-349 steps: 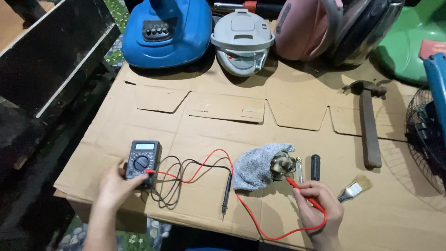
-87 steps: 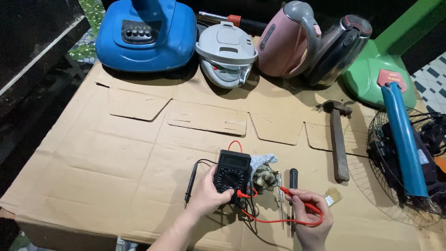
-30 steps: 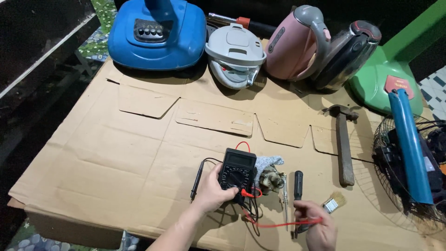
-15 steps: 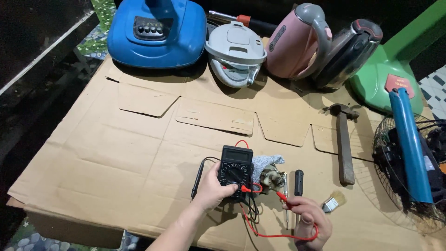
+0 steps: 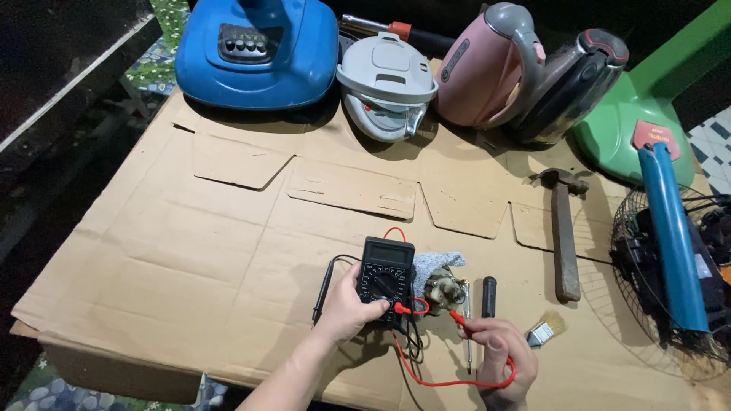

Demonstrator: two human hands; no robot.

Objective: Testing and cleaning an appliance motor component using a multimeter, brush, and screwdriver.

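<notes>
My left hand (image 5: 349,306) grips a black multimeter (image 5: 386,274) on the flattened cardboard (image 5: 228,251), thumb by its dial. My right hand (image 5: 499,356) pinches the red probe (image 5: 459,318), whose tip points at a small metal motor part (image 5: 445,290) lying on a grey cloth (image 5: 438,264). The red lead (image 5: 449,382) loops under my right hand back to the meter. The black probe (image 5: 323,291) lies loose on the cardboard, left of the meter.
A screwdriver (image 5: 488,298), a small paintbrush (image 5: 546,329) and a hammer (image 5: 563,232) lie to the right. At the back stand a blue appliance (image 5: 255,49), a grey lid (image 5: 384,84), a pink kettle (image 5: 487,72) and a dark kettle (image 5: 575,80). A fan grille (image 5: 670,281) sits at the right edge.
Over the frames the multimeter moved from the left to beside the motor part. In the last second my right hand brought the red probe tip closer to the part.
</notes>
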